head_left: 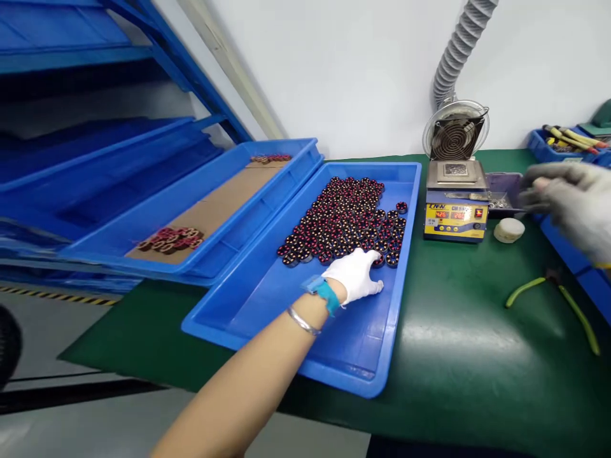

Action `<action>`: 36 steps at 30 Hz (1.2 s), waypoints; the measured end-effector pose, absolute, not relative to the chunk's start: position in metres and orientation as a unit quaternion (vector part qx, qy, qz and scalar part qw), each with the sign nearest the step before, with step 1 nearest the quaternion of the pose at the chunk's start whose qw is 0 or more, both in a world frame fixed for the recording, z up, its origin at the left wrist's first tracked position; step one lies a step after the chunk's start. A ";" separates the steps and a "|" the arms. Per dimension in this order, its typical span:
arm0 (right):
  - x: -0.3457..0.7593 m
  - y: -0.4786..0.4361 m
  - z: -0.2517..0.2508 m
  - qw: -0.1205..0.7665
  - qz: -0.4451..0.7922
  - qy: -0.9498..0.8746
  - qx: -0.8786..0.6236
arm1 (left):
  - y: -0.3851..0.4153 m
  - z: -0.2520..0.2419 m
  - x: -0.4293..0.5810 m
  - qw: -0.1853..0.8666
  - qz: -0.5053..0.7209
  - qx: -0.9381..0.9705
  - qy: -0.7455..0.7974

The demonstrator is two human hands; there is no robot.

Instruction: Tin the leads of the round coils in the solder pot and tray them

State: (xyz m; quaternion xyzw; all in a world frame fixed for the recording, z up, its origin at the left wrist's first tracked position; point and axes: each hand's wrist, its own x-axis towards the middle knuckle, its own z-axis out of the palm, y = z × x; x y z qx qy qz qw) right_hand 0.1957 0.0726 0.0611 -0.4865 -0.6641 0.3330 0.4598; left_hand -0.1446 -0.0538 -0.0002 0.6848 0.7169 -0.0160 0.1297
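Observation:
My left hand (356, 273), in a white glove with a blue wrist strap, reaches into a blue tray (305, 331) on the green table. Its fingers curl down on the nearest of several small dark red wound coils (346, 213) packed in the tray's far half; what they grip is hidden. My right hand (570, 200), in a grey glove, hovers blurred at the right above a small grey dish (501, 191) beside the solder pot (456, 203). Its fingers are smeared by motion.
A second blue tray (157, 219) at the left, lined with cardboard, holds two small groups of coils. A fume fan and hose (456, 130) stand behind the solder pot. A white round tin (508, 229), green-handled pliers (556, 289) and blue tool bins (568, 143) lie at the right.

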 end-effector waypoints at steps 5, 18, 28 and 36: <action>0.149 0.016 0.030 0.301 0.347 -0.768 -0.447 | -0.044 0.001 -0.152 0.146 0.004 0.689 0.710; 0.126 -0.011 0.019 0.390 0.210 -0.837 -0.322 | -0.037 0.033 -0.039 0.686 0.530 0.340 0.364; 0.129 0.012 0.012 0.361 0.361 -0.777 -0.368 | -0.023 0.013 -0.024 0.701 0.479 0.327 0.414; 0.134 0.009 0.012 0.437 0.216 -0.813 -0.317 | -0.027 0.015 -0.021 0.651 0.483 0.350 0.470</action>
